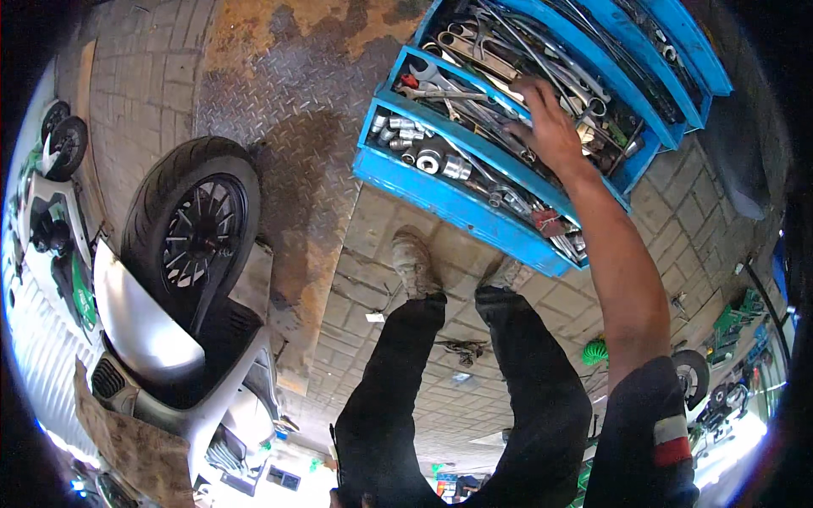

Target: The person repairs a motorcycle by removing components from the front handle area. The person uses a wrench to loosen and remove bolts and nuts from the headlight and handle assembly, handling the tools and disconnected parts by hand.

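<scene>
The loose spanners (478, 57) lie in the deep middle compartment of the blue toolbox (449, 201), most with their long axis along the tray, running from its far left corner toward its near right corner. The right hand (542, 118) is far nearer to them than the left: it reaches in over the compartment's near edge, its forearm crossing the toolbox's right end, so the fingers point across the spanners' length rather than along it. Fingers and thumb are spread apart with nothing visibly gripped; whether the fingertips touch metal cannot be told. Only a sliver of what seems the left hand shows by the thigh, and its state cannot be made out.

Just on the near side, a narrow tray holds more spanners, and the tray along the toolbox's near edge holds chrome sockets (429, 162) toward its left corner. Past the middle compartment, further trays carry long thin tools.

The toolbox's left end stands by the right edge of a rusty tread plate (254, 85); a black wheel (203, 233) and silver bodywork (152, 330) are to the left. A green panel (83, 300) bears white lettering, and the wheel a small pale mark. No marking on the tools is legible.
</scene>
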Tool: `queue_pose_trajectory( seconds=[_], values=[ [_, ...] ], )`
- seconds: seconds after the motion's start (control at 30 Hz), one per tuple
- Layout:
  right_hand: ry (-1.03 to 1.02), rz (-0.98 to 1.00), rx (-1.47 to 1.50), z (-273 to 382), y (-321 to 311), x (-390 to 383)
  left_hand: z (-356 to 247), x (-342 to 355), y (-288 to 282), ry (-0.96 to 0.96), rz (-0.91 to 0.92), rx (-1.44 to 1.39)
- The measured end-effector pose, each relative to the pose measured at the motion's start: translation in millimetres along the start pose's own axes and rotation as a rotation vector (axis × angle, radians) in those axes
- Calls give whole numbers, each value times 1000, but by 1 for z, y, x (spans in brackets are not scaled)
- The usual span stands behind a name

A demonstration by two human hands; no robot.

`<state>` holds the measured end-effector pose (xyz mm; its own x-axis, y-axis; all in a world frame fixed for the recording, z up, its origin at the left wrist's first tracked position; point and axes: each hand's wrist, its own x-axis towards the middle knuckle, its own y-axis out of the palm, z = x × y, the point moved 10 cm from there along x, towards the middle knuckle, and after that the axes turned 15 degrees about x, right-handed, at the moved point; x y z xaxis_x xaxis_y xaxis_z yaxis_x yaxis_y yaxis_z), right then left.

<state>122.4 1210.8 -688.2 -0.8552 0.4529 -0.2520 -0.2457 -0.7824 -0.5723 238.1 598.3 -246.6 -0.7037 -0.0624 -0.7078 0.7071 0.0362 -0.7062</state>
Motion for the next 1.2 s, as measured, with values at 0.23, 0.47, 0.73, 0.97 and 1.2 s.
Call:
queue_pose_trajectory(
  seconds=[0.23, 0.47, 0.73, 0.97, 1.2],
  values=[
    [82, -38, -40, -36, -12, -9, 23, -6, 3, -126, 14, -131],
    [5, -35, -50, -7, -7, -8, 17, -3, -5, -118, -20, -50],
    [-164, -42, -281, 35, 37, 14, 13, -7, -9, -114, -42, 81],
    [-32, 78, -312, 11, 31, 9, -8, 1, -2, -98, -30, 47],
    [-144, -113, -127, 17, 25, 9, 1, 4, -6, -90, 23, 27]
  ],
)
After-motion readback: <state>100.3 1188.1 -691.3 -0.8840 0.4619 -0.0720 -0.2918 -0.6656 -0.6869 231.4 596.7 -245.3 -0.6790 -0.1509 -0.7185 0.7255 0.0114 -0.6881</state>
